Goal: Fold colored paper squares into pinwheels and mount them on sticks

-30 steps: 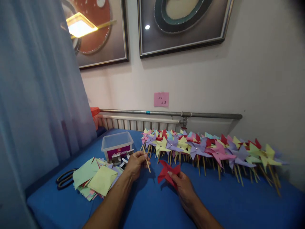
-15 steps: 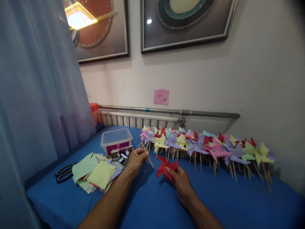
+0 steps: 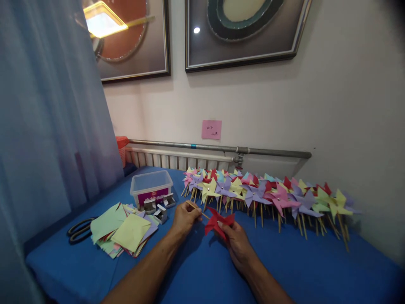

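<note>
- Spreading toward you at six o'clock from the red pinwheel (image 3: 217, 219), the blue-covered bench (image 3: 202, 276) gives both forearms open room.
- At five o'clock, your right hand (image 3: 238, 245) has its fingers closed on the red pinwheel, thumb near its centre; squeezing harder could crease the paper.
- At nine to ten o'clock, your left hand (image 3: 186, 217) pinches a thin stick (image 3: 205, 215), fingers together, tip toward the pinwheel; whether they touch cannot be told. A loose pinch could let it skew.
- Loose papers (image 3: 131, 233) lie at nine o'clock, scissors (image 3: 81, 230) beyond, near the bench's left edge; a swinging elbow could scatter the papers.
- Small boxes (image 3: 161, 214) and the clear tub (image 3: 153, 195) crowd ten o'clock, so room there is tight.
- Pinwheels on sticks (image 3: 256, 194) run from twelve to three o'clock; overreaching could knock them. Behind, the pipe (image 3: 215, 147) and wall (image 3: 272, 105) bound the far edge.
</note>
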`<move>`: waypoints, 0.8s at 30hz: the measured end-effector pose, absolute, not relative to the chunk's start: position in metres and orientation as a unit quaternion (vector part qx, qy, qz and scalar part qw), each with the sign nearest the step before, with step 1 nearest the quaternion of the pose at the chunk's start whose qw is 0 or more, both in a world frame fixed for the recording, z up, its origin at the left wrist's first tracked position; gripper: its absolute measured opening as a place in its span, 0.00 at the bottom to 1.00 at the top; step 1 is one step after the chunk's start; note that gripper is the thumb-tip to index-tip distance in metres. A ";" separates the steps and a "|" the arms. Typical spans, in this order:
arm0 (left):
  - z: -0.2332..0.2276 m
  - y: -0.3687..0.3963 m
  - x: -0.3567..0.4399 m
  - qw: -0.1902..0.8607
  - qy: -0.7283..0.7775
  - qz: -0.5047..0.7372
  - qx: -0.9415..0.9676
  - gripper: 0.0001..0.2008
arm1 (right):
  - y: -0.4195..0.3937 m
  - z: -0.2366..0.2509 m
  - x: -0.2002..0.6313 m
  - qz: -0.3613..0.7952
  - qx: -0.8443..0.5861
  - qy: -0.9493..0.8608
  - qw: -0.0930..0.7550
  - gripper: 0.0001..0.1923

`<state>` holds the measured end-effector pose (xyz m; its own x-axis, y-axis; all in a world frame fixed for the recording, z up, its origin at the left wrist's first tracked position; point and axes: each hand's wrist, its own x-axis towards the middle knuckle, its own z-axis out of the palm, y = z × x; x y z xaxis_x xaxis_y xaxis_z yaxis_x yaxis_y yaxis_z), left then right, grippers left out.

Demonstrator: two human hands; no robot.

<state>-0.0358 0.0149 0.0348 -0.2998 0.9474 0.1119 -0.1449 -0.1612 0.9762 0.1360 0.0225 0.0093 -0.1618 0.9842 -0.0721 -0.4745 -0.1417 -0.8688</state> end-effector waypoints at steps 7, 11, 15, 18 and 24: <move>0.034 0.010 -0.022 0.450 0.471 0.647 0.396 0.16 | 0.025 0.008 0.136 0.680 -0.348 -0.356 0.538 0.20; 0.036 0.008 -0.023 0.472 0.458 0.651 0.379 0.18 | 0.025 0.006 0.136 0.675 -0.352 -0.355 0.542 0.21; 0.035 0.006 -0.024 0.528 0.435 0.634 0.362 0.20 | 0.025 0.007 0.136 0.672 -0.353 -0.355 0.546 0.21; 0.036 0.005 -0.025 0.555 0.422 0.620 0.359 0.20 | 0.024 0.008 0.136 0.669 -0.358 -0.355 0.546 0.21; 0.038 0.003 -0.027 0.563 0.430 0.604 0.364 0.17 | 0.024 0.008 0.137 0.665 -0.355 -0.361 0.549 0.20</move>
